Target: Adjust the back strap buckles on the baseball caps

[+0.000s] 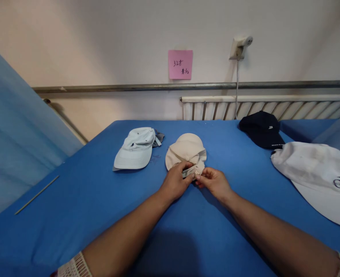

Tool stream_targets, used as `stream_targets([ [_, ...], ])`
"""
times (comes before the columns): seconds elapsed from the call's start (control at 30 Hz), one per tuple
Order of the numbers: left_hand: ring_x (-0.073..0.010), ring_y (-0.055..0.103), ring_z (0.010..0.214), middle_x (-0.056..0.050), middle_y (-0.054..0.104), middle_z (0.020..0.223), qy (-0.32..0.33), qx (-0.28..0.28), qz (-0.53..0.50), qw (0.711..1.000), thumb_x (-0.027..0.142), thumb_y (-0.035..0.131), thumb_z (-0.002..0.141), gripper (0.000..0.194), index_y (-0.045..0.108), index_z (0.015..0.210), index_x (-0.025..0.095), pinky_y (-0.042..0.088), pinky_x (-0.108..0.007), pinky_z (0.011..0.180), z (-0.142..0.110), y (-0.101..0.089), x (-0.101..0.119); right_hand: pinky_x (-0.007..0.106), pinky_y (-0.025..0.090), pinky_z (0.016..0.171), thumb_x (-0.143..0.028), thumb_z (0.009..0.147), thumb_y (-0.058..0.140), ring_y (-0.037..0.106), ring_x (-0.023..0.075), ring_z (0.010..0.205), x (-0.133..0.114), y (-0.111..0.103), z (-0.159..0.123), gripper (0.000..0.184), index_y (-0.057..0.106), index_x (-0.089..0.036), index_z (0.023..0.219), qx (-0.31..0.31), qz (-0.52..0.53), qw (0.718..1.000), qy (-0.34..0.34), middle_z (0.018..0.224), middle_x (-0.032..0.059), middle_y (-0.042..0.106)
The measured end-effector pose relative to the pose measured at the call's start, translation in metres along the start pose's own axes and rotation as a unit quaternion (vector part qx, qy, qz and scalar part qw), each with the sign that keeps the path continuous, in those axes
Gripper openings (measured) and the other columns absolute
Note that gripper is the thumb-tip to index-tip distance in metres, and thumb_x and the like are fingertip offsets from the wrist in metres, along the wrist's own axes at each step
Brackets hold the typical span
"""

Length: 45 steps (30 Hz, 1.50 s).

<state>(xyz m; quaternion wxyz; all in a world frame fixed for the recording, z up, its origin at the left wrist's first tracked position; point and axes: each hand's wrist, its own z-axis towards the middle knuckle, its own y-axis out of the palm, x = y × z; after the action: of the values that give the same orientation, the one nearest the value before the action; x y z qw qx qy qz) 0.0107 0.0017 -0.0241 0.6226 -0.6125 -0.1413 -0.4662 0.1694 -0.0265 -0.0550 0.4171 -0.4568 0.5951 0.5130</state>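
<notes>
A beige baseball cap (184, 148) lies on the blue-covered table, its back strap and metal buckle turned toward me. My left hand (177, 181) is closed on the strap's left side, thumb near the buckle. From the right, my right hand (214, 184) pinches the strap end beside the buckle, with fingertips close to the left thumb. Part of the strap is hidden under the fingers. To the left rests a pale mint baseball cap (138, 146), with a dark grey piece showing behind it.
A navy cap (259, 127) and a white cap with black letters (310, 161) lie at the right. A thin stick (37, 195) is at the left on the blue cloth (100, 223). Behind are a metal rail (129, 87), a radiator (262, 109) and a blue curtain (20, 127).
</notes>
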Motion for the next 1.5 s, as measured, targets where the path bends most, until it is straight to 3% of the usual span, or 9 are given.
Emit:
stream_targets([
  [0.27, -0.0215, 0.06, 0.105, -0.005, 0.066, 0.11, 0.048, 0.044, 0.006, 0.998, 0.016, 0.062, 0.08, 0.028, 0.062, 0.107, 0.021, 0.046, -0.036, 0.094, -0.002, 0.002, 0.006, 0.028, 0.049, 0.056, -0.056, 0.054, 0.083, 0.062, 0.016, 0.06, 0.001, -0.001, -0.002, 0.046, 0.063, -0.017, 0.07, -0.009, -0.01, 0.999, -0.032, 0.064, 0.0031, 0.067],
  [0.67, -0.022, 0.058, 0.105, -0.005, 0.063, 0.109, 0.069, 0.039, -0.006, 0.997, 0.02, 0.064, 0.08, 0.023, 0.058, 0.102, 0.021, 0.046, -0.037, 0.094, -0.004, 0.001, 0.008, 0.024, 0.038, 0.051, -0.038, 0.067, 0.074, 0.05, 0.0108, 0.052, 0.008, -0.004, -0.002, 0.024, 0.06, -0.018, 0.066, -0.003, -0.09, 0.992, -0.085, 0.058, -0.0021, 0.059],
  [0.87, -0.0237, 0.054, 0.113, -0.007, 0.06, 0.119, 0.106, 0.029, 0.058, 0.992, 0.021, 0.068, 0.077, 0.042, 0.054, 0.117, 0.022, 0.043, -0.041, 0.1, -0.006, -0.002, 0.012, 0.027, 0.048, 0.063, -0.033, 0.075, 0.063, 0.059, 0.0149, 0.066, 0.008, -0.004, -0.004, 0.017, 0.068, -0.019, 0.084, -0.015, -0.095, 0.987, -0.126, 0.076, 0.002, 0.066],
  [1.03, -0.0241, 0.051, 0.119, -0.009, 0.057, 0.125, 0.141, 0.051, 0.121, 0.981, 0.012, 0.06, 0.079, 0.042, 0.053, 0.12, 0.02, 0.041, -0.042, 0.102, -0.006, -0.007, 0.013, 0.029, 0.051, 0.076, -0.027, 0.078, 0.06, 0.062, 0.017, 0.084, 0.003, -0.003, -0.008, 0.017, 0.069, -0.022, 0.093, -0.023, -0.143, 0.969, -0.202, 0.099, 0.0049, 0.064],
  [1.1, -0.0237, 0.053, 0.117, -0.01, 0.058, 0.123, 0.14, 0.054, 0.125, 0.981, 0.01, 0.056, 0.08, 0.038, 0.055, 0.118, 0.02, 0.042, -0.041, 0.101, -0.006, -0.01, 0.014, 0.03, 0.051, 0.078, -0.026, 0.08, 0.06, 0.062, 0.0161, 0.083, 0.003, -0.003, -0.01, 0.019, 0.065, -0.022, 0.097, -0.019, -0.16, 0.966, -0.204, 0.102, 0.0052, 0.063],
  [1.23, -0.0222, 0.059, 0.105, -0.007, 0.066, 0.11, 0.109, 0.046, 0.1, 0.988, 0.011, 0.052, 0.084, 0.03, 0.059, 0.112, 0.02, 0.046, -0.038, 0.093, -0.007, -0.014, 0.017, 0.027, 0.051, 0.065, -0.027, 0.079, 0.062, 0.059, 0.0144, 0.072, 0.003, -0.005, -0.011, 0.034, 0.053, -0.022, 0.112, 0.054, -0.186, 0.963, -0.185, 0.097, 0.0054, 0.063],
  [1.3, -0.0208, 0.062, 0.101, -0.006, 0.068, 0.107, 0.092, 0.038, 0.081, 0.992, 0.015, 0.052, 0.087, 0.026, 0.061, 0.11, 0.021, 0.047, -0.035, 0.09, -0.008, -0.015, 0.019, 0.027, 0.05, 0.063, -0.027, 0.078, 0.064, 0.059, 0.0139, 0.071, 0.002, -0.007, -0.008, 0.039, 0.051, -0.022, 0.114, 0.066, -0.199, 0.955, -0.212, 0.107, 0.0076, 0.061],
  [1.37, -0.0193, 0.063, 0.097, -0.004, 0.069, 0.104, 0.089, 0.019, 0.06, 0.994, 0.021, 0.052, 0.091, 0.023, 0.064, 0.109, 0.022, 0.047, -0.032, 0.088, -0.01, -0.016, 0.022, 0.028, 0.051, 0.065, -0.026, 0.08, 0.062, 0.059, 0.014, 0.073, 0.0, -0.01, -0.004, 0.029, 0.056, -0.022, 0.107, 0.046, -0.215, 0.943, -0.249, 0.113, 0.0078, 0.058],
  [1.5, -0.0178, 0.064, 0.091, -0.003, 0.071, 0.099, 0.079, -0.007, 0.034, 0.996, 0.032, 0.049, 0.094, 0.024, 0.067, 0.107, 0.022, 0.046, -0.028, 0.083, -0.01, -0.02, 0.024, 0.028, 0.049, 0.063, -0.029, 0.087, 0.054, 0.058, 0.0136, 0.066, -0.004, -0.017, 0.003, 0.013, 0.063, -0.022, 0.093, -0.016, -0.222, 0.943, -0.249, 0.091, 0.0027, 0.061],
])
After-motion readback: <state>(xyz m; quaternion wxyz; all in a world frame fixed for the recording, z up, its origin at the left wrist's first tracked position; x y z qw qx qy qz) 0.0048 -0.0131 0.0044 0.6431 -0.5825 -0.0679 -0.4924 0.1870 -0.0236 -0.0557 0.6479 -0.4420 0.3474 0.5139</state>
